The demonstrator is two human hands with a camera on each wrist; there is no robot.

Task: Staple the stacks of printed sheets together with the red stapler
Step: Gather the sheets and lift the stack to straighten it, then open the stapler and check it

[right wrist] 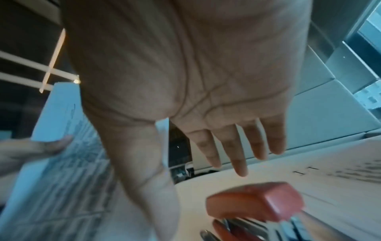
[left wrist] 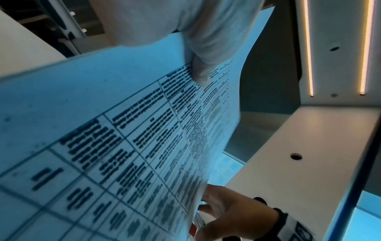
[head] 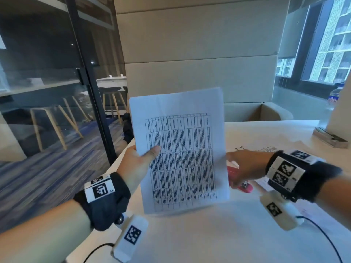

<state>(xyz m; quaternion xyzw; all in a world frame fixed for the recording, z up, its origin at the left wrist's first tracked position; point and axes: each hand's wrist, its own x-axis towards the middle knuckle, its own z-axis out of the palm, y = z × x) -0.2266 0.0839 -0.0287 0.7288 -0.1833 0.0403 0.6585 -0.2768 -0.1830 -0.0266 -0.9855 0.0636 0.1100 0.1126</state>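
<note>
Your right hand (head: pixel 245 166) hovers with fingers spread just above the red stapler (head: pixel 239 179) on the tabletop (head: pixel 209 234), nearer than your left hand (head: pixel 139 164), which pinches the printed sheets (head: pixel 182 149) upright.

Left hand (head: pixel 135 164) pinches a printed stack (head: pixel 180 149) upright above the desk (head: pixel 209 234); right hand (head: pixel 247 166) reaches over the red stapler (head: pixel 245 186).

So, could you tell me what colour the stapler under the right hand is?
Red: the stapler under the right hand shows best in the right wrist view.
</note>
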